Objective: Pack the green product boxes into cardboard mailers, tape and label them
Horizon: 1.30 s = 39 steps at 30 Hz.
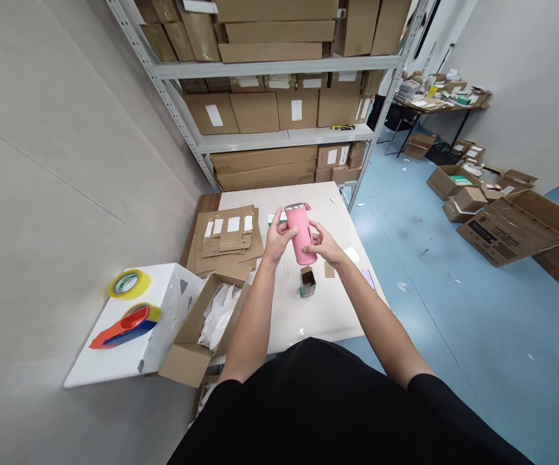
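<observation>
Resting on the white table (332, 316), a small open box (307, 282) sits nearest the black shirt (318, 413), just on the near side of the pink tumbler (300, 237). Two hands hold the tumbler apart from it, long axis pointing away from the body, silvery end far and leaning slightly left, base toward the box. The left hand (277, 240) curls along the upper left side, thumb across the front; the right hand (325, 244) pinches the lower right side, so it is nearer the base. Beyond, leftward, lies flattened cardboard (223, 244); farther back, a metal shelf (279, 66) bears cartons (254, 113).
</observation>
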Each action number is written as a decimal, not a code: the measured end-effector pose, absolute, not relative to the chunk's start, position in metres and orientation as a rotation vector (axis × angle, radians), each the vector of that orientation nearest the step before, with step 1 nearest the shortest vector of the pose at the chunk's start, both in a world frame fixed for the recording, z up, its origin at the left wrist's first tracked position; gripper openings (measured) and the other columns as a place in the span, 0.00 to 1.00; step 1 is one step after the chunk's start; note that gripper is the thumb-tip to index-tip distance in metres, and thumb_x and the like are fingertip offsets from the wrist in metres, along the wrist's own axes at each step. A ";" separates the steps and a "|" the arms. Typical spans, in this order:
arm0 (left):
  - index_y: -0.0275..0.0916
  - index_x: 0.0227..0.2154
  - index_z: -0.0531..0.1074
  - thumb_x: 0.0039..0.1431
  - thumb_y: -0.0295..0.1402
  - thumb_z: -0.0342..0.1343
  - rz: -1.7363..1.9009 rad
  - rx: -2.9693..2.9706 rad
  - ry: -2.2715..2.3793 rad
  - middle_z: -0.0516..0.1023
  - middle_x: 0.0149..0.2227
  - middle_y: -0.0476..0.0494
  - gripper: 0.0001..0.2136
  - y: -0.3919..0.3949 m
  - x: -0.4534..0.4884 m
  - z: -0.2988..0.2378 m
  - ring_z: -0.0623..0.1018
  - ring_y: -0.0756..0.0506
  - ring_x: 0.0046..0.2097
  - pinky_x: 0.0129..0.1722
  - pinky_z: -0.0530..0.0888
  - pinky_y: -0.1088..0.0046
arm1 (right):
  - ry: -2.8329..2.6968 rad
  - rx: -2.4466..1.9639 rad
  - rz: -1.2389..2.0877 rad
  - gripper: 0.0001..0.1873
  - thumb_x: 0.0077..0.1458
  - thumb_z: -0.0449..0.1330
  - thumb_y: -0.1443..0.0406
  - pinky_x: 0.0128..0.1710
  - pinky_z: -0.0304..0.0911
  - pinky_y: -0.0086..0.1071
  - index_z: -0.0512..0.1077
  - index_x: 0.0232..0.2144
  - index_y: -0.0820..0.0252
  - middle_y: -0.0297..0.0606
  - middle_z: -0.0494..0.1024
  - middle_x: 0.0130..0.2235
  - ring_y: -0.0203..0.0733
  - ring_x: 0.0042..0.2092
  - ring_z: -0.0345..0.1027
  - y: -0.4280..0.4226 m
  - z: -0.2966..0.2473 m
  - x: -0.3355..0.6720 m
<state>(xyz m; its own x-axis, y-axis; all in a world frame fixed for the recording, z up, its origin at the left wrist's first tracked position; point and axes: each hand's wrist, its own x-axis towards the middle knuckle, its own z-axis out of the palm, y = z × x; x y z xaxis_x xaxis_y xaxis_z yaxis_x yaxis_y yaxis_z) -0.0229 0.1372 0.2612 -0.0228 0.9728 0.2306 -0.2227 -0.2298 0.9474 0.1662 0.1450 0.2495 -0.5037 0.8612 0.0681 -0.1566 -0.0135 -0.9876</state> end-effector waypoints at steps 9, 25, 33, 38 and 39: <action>0.42 0.78 0.43 0.49 0.44 0.77 1.514 1.134 1.095 0.81 0.39 0.46 0.61 0.143 -0.019 0.271 0.82 0.45 0.42 0.48 0.77 0.67 | -1.392 -0.835 1.562 0.63 0.44 0.77 0.58 0.54 0.73 0.49 0.48 0.75 0.47 0.37 0.82 0.45 0.50 0.49 0.78 0.134 0.240 0.156; 0.49 0.78 0.38 0.49 0.39 0.77 1.414 1.137 1.121 0.80 0.53 0.38 0.63 0.142 -0.013 0.276 0.81 0.41 0.52 0.54 0.77 0.61 | -1.299 -0.926 1.537 0.66 0.41 0.76 0.59 0.49 0.77 0.47 0.46 0.76 0.46 0.37 0.81 0.45 0.51 0.47 0.79 0.128 0.234 0.154; 0.48 0.78 0.39 0.46 0.37 0.78 1.438 1.130 1.199 0.81 0.46 0.42 0.64 0.144 -0.017 0.271 0.81 0.43 0.45 0.52 0.78 0.62 | -1.279 -0.906 1.609 0.68 0.42 0.76 0.57 0.49 0.77 0.47 0.42 0.77 0.43 0.39 0.80 0.49 0.51 0.49 0.78 0.117 0.224 0.151; 0.52 0.78 0.34 0.45 0.38 0.79 1.452 1.127 1.153 0.79 0.54 0.39 0.68 0.140 -0.016 0.270 0.81 0.43 0.49 0.54 0.77 0.62 | -1.307 -0.998 1.454 0.75 0.37 0.79 0.56 0.50 0.76 0.47 0.40 0.77 0.45 0.38 0.78 0.48 0.51 0.48 0.76 0.114 0.225 0.149; 0.53 0.78 0.34 0.43 0.38 0.80 1.447 1.129 1.165 0.78 0.55 0.38 0.69 0.140 -0.016 0.270 0.81 0.43 0.49 0.54 0.77 0.62 | -1.320 -1.030 1.394 0.76 0.36 0.79 0.55 0.50 0.76 0.47 0.40 0.78 0.45 0.38 0.77 0.47 0.50 0.48 0.76 0.114 0.225 0.148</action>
<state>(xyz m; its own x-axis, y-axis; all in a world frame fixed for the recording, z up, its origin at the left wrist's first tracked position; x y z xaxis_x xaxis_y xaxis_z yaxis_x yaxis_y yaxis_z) -0.0160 0.1401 0.2700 -0.1450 0.9843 0.1006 -0.1117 -0.1173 0.9868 0.1484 0.1136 0.2253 -0.2197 0.9753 0.0221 -0.0750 0.0057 -0.9972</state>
